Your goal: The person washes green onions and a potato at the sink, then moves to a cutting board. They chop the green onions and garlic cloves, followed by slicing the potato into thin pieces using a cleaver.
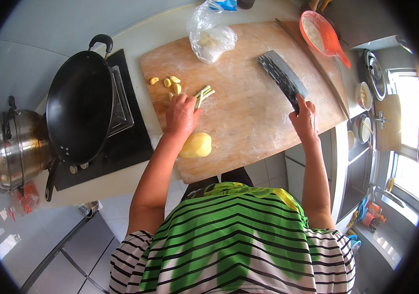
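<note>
My left hand (182,114) is at the left part of a wooden board (238,110), with its thumb and fingers around the ends of several short pale-green stalks (205,93), which look like scallion. Just beyond its fingers lie several peeled garlic cloves (172,82), one partly hidden by the hand. A peeled potato (196,145) rests near my left wrist. On the right, my right hand (304,115) grips the handle of a cleaver (281,75). The broad dark blade, streaked with wet-looking marks, points away and to the left, low over or on the board.
A clear plastic bag (213,42) with pale contents sits at the board's far edge. Left of the board, a black wok (80,106) stands on the cooktop (136,141), beside a steel steamer pot (20,147). A red strainer (319,35) and a wooden rolling pin (316,66) are at far right.
</note>
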`<control>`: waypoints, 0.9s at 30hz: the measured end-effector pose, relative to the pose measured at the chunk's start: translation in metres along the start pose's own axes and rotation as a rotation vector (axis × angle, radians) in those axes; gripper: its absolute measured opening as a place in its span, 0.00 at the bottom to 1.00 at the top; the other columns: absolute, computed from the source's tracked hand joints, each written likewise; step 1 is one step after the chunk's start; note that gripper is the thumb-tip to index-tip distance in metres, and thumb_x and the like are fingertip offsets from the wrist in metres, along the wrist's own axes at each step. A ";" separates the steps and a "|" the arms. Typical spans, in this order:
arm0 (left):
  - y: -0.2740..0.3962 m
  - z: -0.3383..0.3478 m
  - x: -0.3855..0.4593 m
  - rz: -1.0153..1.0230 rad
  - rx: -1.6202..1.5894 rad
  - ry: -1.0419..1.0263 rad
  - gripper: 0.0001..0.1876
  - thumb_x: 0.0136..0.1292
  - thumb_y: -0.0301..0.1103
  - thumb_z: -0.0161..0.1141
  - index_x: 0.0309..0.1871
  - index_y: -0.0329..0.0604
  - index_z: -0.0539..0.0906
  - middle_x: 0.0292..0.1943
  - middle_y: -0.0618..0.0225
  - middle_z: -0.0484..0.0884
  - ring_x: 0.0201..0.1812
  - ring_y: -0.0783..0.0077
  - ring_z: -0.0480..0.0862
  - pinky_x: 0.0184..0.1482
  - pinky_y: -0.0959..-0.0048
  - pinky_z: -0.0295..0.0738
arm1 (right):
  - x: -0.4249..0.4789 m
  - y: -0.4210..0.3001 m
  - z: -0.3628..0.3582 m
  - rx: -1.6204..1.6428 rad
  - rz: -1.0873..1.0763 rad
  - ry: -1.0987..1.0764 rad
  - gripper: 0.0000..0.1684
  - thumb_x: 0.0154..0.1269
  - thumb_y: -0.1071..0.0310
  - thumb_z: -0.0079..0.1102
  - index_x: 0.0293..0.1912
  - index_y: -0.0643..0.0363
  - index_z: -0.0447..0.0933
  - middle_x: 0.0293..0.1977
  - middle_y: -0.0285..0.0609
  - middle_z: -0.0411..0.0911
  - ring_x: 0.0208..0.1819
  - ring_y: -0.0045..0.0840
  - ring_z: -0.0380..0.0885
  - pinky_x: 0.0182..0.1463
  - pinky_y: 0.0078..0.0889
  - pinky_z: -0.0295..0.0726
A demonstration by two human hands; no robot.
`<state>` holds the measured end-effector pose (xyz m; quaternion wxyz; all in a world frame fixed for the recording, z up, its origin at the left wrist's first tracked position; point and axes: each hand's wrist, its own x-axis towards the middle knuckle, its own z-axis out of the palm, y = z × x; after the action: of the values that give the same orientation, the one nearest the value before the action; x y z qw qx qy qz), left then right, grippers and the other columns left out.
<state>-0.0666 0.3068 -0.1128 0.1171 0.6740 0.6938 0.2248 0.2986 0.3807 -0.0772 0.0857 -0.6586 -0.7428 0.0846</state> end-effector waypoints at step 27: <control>0.174 0.037 -0.015 0.254 -0.085 -0.048 0.06 0.49 0.22 0.59 0.31 0.38 0.75 0.30 0.56 0.74 0.35 0.58 0.77 0.31 0.66 0.77 | -0.078 -0.018 -0.065 0.529 0.268 -0.158 0.19 0.58 0.74 0.62 0.51 0.60 0.80 0.29 0.42 0.80 0.27 0.18 0.76 0.35 0.23 0.77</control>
<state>0.1055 0.2956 -0.0657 0.1329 0.7562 0.5896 0.2508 0.3062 0.3023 -0.0115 0.1845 -0.6970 -0.6057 0.3365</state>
